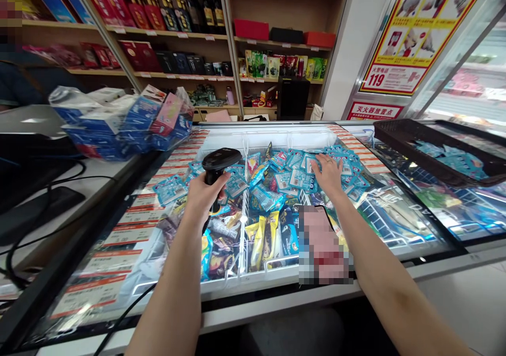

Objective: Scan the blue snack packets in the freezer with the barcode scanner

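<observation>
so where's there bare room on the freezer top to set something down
Apparently on the glass between the left forearm and the phone, and right of the blue packets, toward the brown basket. Around the right hand it's crowded with overlapping packets.

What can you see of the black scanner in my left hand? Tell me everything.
The scanner is black and plastic-looking, with a broad, rounded head whose top is glossy. Below it, a narrower handle is partly hidden by the left hand's grip, which wraps around it. The scanner is held roughly upright, its head above the hand and jutting toward the picture's right. In the picture, blue packets show around it. Its front window and whether it is on can't be seen.
</observation>
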Available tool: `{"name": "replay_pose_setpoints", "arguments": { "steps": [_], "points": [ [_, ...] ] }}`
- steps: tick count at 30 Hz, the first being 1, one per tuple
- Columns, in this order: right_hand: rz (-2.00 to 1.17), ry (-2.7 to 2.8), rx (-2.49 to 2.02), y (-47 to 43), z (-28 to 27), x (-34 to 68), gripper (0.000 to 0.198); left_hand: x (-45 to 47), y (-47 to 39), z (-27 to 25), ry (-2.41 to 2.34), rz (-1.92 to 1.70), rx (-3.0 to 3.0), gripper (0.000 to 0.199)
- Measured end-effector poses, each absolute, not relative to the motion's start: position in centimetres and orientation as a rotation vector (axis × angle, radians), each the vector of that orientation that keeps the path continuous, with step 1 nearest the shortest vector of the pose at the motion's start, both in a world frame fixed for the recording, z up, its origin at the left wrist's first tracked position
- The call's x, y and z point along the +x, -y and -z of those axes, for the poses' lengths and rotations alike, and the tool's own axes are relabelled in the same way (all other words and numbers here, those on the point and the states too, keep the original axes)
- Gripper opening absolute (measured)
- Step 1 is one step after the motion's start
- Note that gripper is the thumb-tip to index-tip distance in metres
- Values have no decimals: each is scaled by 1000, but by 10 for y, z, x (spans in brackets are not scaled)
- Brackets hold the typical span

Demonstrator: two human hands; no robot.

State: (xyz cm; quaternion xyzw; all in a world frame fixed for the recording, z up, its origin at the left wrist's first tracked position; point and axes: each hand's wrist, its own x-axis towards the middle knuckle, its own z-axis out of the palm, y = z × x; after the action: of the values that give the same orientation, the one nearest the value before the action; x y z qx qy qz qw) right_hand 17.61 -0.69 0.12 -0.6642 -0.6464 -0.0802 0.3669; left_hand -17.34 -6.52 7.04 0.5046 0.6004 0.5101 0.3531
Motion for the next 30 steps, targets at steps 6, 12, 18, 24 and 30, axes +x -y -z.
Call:
{"name": "replay_pose_setpoints", "arguments": {
  "steps": [6, 12, 18, 24, 30],
  "points": [
    [206, 1697, -1562, 8, -7, 170, 37, -182, 64, -74, -1545, -1337, 1332, 33],
    [85, 1822, -1398, 7, -16, 144, 29, -208, 63, -69, -1646, -1282, 1406, 36],
    [-114, 2129, -1303, 6, -31, 89, 26, -224, 66, -59, -1602, -1366, 1308, 35],
    [-289, 2375, -1251, 2, -40, 23, 27, -230, 67, -55, -1557, -1391, 1289, 37],
    [-298, 2381, -1464, -2, -36, -24, 56, -232, 68, -49, -1543, -1412, 1303, 34]
  ]
}}
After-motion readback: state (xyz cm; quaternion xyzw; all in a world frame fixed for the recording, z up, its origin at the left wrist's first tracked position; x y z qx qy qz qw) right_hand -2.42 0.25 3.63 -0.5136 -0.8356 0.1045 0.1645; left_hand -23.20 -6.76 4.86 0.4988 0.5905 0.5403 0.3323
